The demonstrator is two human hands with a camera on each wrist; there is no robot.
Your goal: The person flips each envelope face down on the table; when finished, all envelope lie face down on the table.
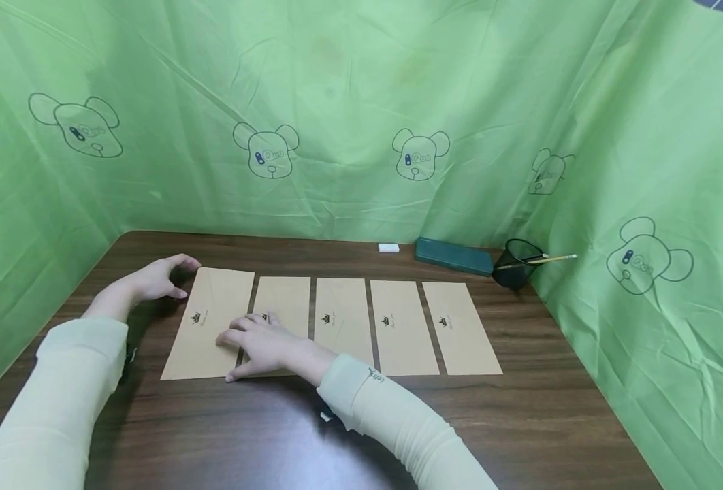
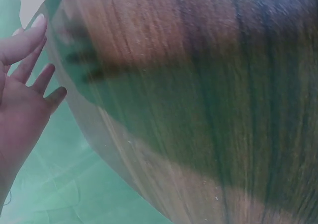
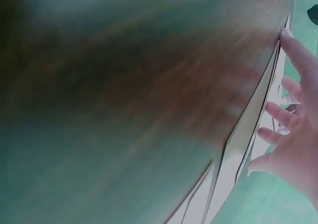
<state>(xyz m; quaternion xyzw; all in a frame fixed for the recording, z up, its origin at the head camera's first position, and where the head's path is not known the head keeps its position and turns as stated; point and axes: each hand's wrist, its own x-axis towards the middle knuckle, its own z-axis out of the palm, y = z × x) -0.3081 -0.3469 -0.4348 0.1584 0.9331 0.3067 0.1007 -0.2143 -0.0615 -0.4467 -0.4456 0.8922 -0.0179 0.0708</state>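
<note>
A white eraser point(image 1: 389, 248), a green case point(image 1: 453, 256) and a black cup point(image 1: 508, 275) of pencils point(image 1: 556, 259) stand behind five tan cards point(image 1: 340, 330) in a row on the counter point(image 1: 521, 429). The left hand point(image 1: 158, 279), fingers apart, is at the leftmost card's far corner; the right hand point(image 1: 265, 346), loosely spread, partly covers the second card point(image 1: 284, 296).

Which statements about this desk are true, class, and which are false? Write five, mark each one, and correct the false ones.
1. Five tan sheets lie in a row on the table. True.
2. The black cup stands near the row's left end. False: it stands near the right end.
3. The white block lies left of the green case. True.
4. The right hand is over the rightmost sheet. False: it is toward the row's left end.
5. The left hand is beside the leftmost sheet. True.
</note>
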